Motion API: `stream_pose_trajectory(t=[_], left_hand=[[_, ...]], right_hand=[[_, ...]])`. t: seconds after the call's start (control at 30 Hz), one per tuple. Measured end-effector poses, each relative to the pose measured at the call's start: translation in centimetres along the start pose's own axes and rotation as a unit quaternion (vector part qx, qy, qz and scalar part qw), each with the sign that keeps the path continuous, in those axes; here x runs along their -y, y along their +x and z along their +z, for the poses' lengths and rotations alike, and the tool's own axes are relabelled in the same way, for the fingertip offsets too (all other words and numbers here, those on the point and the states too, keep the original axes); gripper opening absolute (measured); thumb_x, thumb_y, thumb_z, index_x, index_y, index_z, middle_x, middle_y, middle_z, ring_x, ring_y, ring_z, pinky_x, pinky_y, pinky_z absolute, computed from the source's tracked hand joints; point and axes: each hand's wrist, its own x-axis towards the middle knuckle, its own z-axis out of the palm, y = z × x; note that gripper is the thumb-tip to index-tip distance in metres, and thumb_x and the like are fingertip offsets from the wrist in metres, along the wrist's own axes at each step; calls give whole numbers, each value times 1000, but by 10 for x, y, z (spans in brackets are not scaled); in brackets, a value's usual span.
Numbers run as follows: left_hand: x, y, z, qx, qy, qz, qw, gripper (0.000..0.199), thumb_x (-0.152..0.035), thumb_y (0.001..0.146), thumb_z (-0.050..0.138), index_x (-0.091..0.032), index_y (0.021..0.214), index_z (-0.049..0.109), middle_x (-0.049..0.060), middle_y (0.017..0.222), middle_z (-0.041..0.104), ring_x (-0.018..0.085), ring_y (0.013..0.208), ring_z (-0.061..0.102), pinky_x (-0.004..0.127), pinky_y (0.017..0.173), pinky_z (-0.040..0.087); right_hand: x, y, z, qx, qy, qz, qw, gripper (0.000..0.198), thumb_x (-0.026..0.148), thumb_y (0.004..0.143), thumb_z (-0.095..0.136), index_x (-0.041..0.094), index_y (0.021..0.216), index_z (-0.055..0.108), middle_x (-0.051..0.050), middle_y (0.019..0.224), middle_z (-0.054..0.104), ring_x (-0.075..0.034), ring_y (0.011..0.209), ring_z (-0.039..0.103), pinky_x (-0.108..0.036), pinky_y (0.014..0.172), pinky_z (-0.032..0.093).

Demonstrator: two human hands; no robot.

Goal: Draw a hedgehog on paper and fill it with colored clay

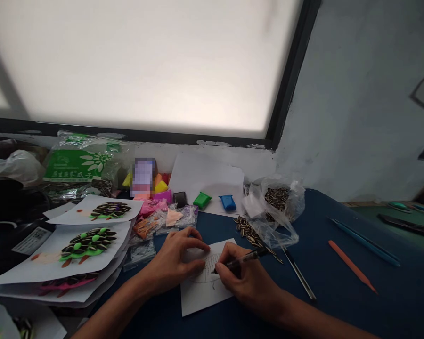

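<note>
A small sheet of white paper (198,301) lies on the dark blue tabletop, with a rounded outline and many short strokes drawn on it. My right hand (250,282) pinches a black pen (247,258), its tip at the drawing. On the paper's left side rests my left hand (173,259), thumb and fingers apart, holding nothing. Part of the drawing is hidden behind my hands. Striped sunflower seeds (248,231) are piled just beyond the paper, and a clear-barrelled pen (299,275) lies to the right.
At left, sheets (116,235) bearing seed-covered hedgehog figures are stacked. Green (202,200) and blue clay packets (228,202) sit at the back beside a plastic bag of seeds (277,202). An orange tool (353,267) and blue tool (363,242) lie right. A propped phone (143,176) stands behind colourful packets.
</note>
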Motion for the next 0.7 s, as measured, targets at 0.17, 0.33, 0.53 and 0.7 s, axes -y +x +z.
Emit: stream_pose_trajectory(t=[0.17,0.33,0.53,0.7], left_hand=[[0,0,0,2,2,-2,1000,24,-33,82,65,-31,102,77,4,118,62,32,114,52,45,99,40],[1,1,0,1,2,-3,1000,25,-32,81,65,-31,103,78,4,119,61,32,114,52,46,99,40],[-1,1,0,-2,8,-2,1000,25,-32,81,66,-31,102,78,4,119,62,32,113,52,46,99,41],[-2,0,-2,5,6,-6,1000,24,-32,81,65,-31,102,78,5,118,62,32,113,53,46,99,41]], right_hand=[[-1,0,0,25,-1,2,1000,17,32,88,57,19,80,50,5,62,45,-11,54,41,-24,51,32],[0,1,1,-23,-22,0,999,18,30,87,55,20,75,46,6,61,41,-10,54,38,-23,49,29],[-1,1,0,2,-21,14,1000,16,31,88,57,20,80,49,6,61,44,-10,53,38,-22,48,30],[-2,1,0,10,-22,15,1000,16,31,89,57,19,81,50,5,61,46,-11,54,41,-22,49,31]])
